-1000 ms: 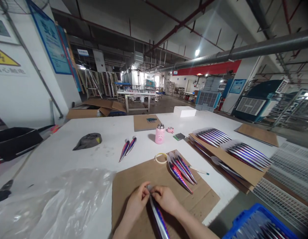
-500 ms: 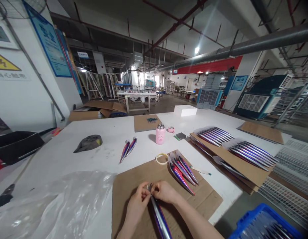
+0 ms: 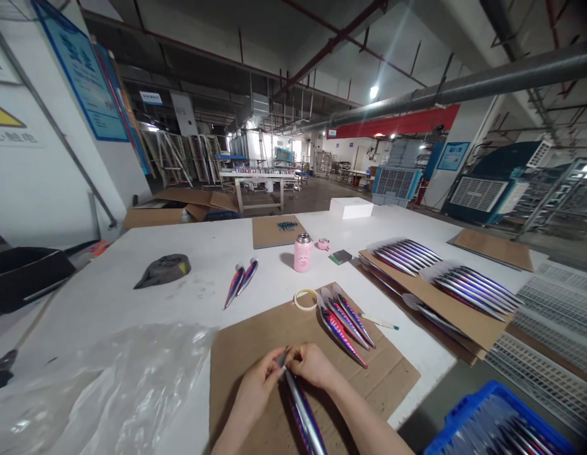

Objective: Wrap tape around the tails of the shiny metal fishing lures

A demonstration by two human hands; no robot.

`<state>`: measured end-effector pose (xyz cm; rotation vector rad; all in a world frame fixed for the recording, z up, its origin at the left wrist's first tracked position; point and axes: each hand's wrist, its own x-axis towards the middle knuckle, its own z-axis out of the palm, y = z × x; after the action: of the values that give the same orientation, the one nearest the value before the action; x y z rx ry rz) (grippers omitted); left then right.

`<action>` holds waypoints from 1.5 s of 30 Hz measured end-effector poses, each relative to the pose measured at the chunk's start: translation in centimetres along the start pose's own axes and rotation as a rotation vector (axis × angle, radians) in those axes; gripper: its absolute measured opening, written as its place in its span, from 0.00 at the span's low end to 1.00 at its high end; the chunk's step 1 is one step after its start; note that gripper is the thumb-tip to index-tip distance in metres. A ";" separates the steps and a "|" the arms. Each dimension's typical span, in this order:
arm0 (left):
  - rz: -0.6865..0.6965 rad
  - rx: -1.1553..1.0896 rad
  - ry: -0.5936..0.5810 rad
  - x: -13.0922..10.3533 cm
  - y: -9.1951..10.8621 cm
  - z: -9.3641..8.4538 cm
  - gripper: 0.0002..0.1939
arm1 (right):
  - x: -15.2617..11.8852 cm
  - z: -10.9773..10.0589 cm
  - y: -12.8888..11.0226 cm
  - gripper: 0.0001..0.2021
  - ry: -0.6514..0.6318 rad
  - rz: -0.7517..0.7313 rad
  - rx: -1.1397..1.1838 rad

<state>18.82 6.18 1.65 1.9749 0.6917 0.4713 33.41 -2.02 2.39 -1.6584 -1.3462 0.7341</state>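
Observation:
A long shiny fishing lure (image 3: 302,414), silver with blue and red, lies lengthwise on a brown cardboard sheet (image 3: 255,335) at the near edge of the white table (image 3: 132,303). My left hand (image 3: 255,385) and my right hand (image 3: 312,365) both pinch its far tip, fingers meeting there. Just right of my hands, three similar lures (image 3: 344,321) lie side by side on the same cardboard. A roll of tape (image 3: 305,299) rests at the cardboard's far edge.
Two lures (image 3: 241,281), a pink can (image 3: 302,253) and a grey cloth (image 3: 163,268) sit mid-table. Rows of lures (image 3: 468,285) lie on cardboard at the right. Clear plastic film (image 3: 98,385) lies at near left, a blue crate (image 3: 492,426) at lower right.
My hands stay on the lure's tip with small finger movements; the view has shifted slightly.

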 end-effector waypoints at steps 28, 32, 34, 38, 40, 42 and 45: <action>-0.042 0.077 0.002 0.7 0.4 0.1 0.08 | 0.0 0.3 1.0 0.11 0.038 -0.014 0.051; -0.038 0.074 0.021 0.8 0.2 0.2 0.09 | -0.2 0.3 0.7 0.12 0.057 -0.043 0.084; -0.030 0.103 0.071 0.7 0.2 0.3 0.09 | -0.2 0.1 0.5 0.12 0.050 -0.053 0.100; -0.028 0.188 0.173 0.6 0.2 0.5 0.07 | -0.2 -0.1 0.4 0.12 0.047 -0.068 0.119; -0.023 0.211 0.171 0.5 0.3 0.5 0.08 | -0.2 -0.1 0.4 0.12 0.057 -0.073 0.122; -0.007 0.208 0.137 0.5 0.4 0.4 0.10 | -0.3 -0.1 0.5 0.11 0.064 -0.076 0.123; 0.010 0.188 0.086 0.5 0.4 0.3 0.09 | -0.3 -0.1 0.4 0.11 0.071 -0.081 0.122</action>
<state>19.52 6.16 1.85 2.1450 0.8048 0.5151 33.60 -2.39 2.01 -1.5111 -1.2854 0.6901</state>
